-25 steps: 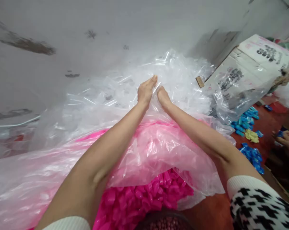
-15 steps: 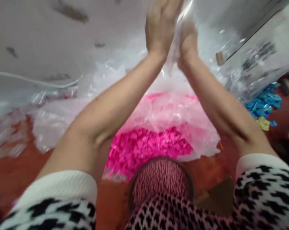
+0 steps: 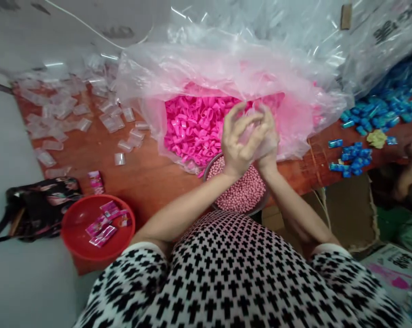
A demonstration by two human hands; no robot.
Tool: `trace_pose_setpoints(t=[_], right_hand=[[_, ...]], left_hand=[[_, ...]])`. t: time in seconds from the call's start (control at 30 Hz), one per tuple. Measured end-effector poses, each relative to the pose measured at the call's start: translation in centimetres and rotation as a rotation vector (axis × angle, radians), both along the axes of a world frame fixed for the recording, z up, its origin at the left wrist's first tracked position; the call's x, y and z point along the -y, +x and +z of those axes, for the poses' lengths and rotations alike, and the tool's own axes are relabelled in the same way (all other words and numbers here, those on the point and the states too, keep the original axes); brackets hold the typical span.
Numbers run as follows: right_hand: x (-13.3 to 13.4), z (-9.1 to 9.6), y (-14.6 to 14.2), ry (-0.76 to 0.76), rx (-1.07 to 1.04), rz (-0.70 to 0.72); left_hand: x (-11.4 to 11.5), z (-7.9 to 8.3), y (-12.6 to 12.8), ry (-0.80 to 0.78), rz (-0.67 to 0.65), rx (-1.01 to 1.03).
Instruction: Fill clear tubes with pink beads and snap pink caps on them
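My left hand (image 3: 239,143) and my right hand (image 3: 270,148) are held close together, fingers curled inward, above the far rim of a round bowl (image 3: 240,193) of small pink beads. Between them is a clear plastic piece (image 3: 251,135), blurred and partly covered by the fingers; its exact kind does not show. Just behind the hands, a translucent plastic bag (image 3: 140,82) lies wide at its mouth, with a heap of bright pink plastic pieces (image 3: 199,123) inside. The bowl sits against my lap at the table's edge.
Loose clear plastic cases (image 3: 60,107) cover the table's left part. A red basin (image 3: 69,230) with several pink packets (image 3: 103,237) stands beside a dark floral bag (image 3: 52,196). Blue packets (image 3: 379,111) and a yellow lump (image 3: 376,139) lie right, near another person's arm (image 3: 405,175).
Both hands have come down from high in front, near the wall, to just above the beads. Their flat, upright palms are now curled. My view has tipped downward.
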State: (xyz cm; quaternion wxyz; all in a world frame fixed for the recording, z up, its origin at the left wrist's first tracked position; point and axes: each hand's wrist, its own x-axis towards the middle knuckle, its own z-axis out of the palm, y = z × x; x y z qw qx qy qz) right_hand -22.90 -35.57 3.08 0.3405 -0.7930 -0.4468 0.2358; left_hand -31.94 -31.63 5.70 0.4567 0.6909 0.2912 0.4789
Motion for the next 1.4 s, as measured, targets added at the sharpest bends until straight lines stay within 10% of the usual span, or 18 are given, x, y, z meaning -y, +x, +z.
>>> trace_pose_setpoints(t=[0.23, 0.43, 0.73, 1.0, 1.27, 1.4], right_hand=[[5.7, -8.3, -3.7, 0.142, 0.095, -0.274], [8.0, -12.3, -0.3, 0.153, 0.050, -0.098], [10.8, -10.9, 4.0, 0.113, -0.009, 0.051], [12.4, -7.8, -1.0, 0.192, 0.242, -0.008], [8.6, -7.9, -4.5, 0.245, -0.316, 0.060], [8.5, -7.5, -4.9, 0.248, -0.545, 0.108]], left_hand=[[4.6, -11.2, -2.2, -0.051, -0.069, -0.115], [3.4, -15.9, -2.9, 0.019, -0.295, -0.176], [1.6, -14.6, -4.9, -0.006, -0.551, -0.312], [2.7, -13.3, -6.2, -0.320, -0.200, -0.232], [4.5, -12.1, -4.8, -0.563, -0.091, 0.082], [4.8, -11.4, -4.5, -0.695, -0.268, 0.256]])
